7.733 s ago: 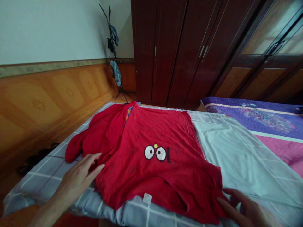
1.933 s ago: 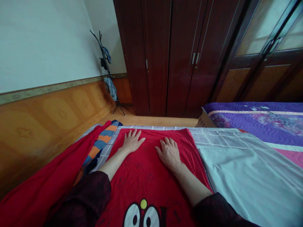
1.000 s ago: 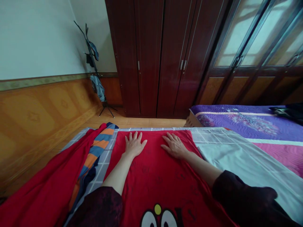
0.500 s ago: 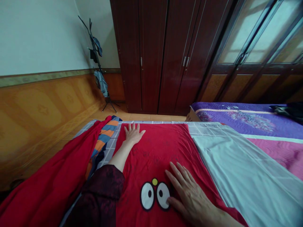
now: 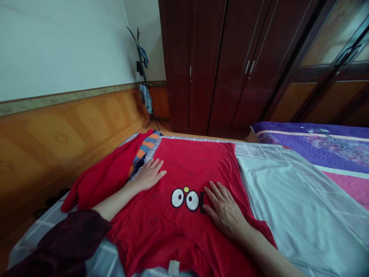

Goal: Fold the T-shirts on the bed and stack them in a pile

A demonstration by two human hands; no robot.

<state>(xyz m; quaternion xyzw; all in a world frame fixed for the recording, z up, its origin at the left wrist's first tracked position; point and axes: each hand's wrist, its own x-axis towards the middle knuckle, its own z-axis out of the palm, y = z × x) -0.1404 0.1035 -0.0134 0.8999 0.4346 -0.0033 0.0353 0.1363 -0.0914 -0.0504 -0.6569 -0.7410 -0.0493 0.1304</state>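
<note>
A red T-shirt (image 5: 184,165) with a printed pair of cartoon eyes lies spread out, its neckline and a pale label towards me. My left hand (image 5: 150,175) rests with fingers apart on the shirt's left edge. On the right of the print, my right hand (image 5: 226,209) lies flat on the cloth, its palm covering part of the dark print. Neither hand grips anything. Left of the shirt is another red garment (image 5: 106,173), over an orange-and-blue striped cloth (image 5: 145,148). To the right lies a pale green cloth (image 5: 276,192), spread flat.
All this lies on a grey checked cover (image 5: 25,242). Beyond it stands a dark red wardrobe (image 5: 201,69), with a coat rack (image 5: 142,65) in the corner. At right is a bed with a purple and pink cover (image 5: 288,142).
My left hand has come back towards me along the shirt's left edge. My view has swung left and lower, bringing the neckline into sight. The right hand stays beside the printed eyes.
</note>
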